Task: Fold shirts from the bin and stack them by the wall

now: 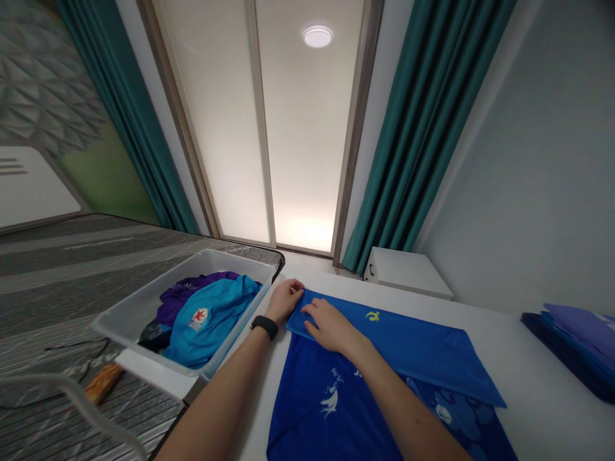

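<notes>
Our left grip [284, 299] pinches the blue shirt [398, 349] at its folded corner; our right grip [327, 325] lies flat on it, bin [125, 314] at nine o'clock.

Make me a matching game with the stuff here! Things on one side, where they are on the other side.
Things:
1 blue shirt
2 plastic bin
3 black wristband
4 folded stack

Places:
a on the left wrist
b at the right edge of the table
c under the left hand and right hand
d holding purple and teal clothes

Pairs: 1-c, 2-d, 3-a, 4-b
</notes>
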A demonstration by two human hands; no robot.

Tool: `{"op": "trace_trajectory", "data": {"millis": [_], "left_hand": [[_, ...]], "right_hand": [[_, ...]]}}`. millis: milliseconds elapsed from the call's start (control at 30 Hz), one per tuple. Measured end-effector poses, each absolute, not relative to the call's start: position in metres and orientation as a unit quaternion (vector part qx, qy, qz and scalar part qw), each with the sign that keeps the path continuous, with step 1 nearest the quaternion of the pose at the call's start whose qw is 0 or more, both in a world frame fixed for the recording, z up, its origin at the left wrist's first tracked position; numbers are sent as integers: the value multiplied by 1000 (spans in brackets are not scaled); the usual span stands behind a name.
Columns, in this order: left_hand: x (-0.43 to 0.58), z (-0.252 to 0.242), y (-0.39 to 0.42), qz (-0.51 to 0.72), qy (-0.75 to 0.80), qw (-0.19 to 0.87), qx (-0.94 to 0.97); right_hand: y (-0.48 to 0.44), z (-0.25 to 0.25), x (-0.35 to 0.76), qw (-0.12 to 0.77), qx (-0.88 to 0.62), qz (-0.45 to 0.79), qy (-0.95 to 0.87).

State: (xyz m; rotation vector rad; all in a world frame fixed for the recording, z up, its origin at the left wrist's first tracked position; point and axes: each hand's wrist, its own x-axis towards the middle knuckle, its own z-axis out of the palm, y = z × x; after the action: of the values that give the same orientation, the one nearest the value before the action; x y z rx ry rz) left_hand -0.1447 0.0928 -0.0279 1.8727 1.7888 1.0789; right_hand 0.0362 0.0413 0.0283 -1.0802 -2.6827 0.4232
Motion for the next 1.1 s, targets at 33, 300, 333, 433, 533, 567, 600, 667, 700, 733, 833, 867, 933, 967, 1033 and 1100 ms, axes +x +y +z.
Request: {"op": "trace_trajectory", "data": {"millis": [33,300,333,433,533,567,600,667,700,733,833,867,933,967,1033,1100], "left_hand": [[-145,-28,93,379,629,163,659],[-145,-33,94,366,625,125,678],[-146,-33,94,365,624,123,679],[-149,-31,93,369,621,122,681],[-153,-25,88,372,592,121,704],[-155,-24,86,365,574,120,723],[-156,-23,83,352,554,119,745],[-159,-25,78,310,527,122,782],[-159,-27,76,286,522,127,793],[-160,-30,74,264,521,132,801],[-164,-39,70,228,514,132,816],[-166,-41,69,223,509,130,821],[-169,-42,67,218,500,124,829],[-170,-42,66,216,498,121,831],[-172,-39,63,208,499,116,833],[-172,-37,61,194,504,110,834]], "right_hand": [[41,26,36,113,-368,132,-913],[45,-8,35,58,-407,152,-899],[44,-10,35,54,-408,152,-898],[43,-12,36,55,-409,142,-900],[42,-12,35,60,-410,137,-900],[42,-13,35,62,-410,136,-900],[42,-14,35,64,-410,135,-900],[43,-16,35,68,-410,134,-900],[44,-17,35,68,-410,134,-900],[44,-17,35,66,-409,134,-900],[46,-18,35,58,-407,138,-901],[46,-18,35,57,-407,138,-901],[46,-17,35,59,-408,137,-901],[46,-17,35,61,-408,136,-901],[45,-16,35,63,-409,133,-900],[45,-16,35,63,-410,131,-900]]}}
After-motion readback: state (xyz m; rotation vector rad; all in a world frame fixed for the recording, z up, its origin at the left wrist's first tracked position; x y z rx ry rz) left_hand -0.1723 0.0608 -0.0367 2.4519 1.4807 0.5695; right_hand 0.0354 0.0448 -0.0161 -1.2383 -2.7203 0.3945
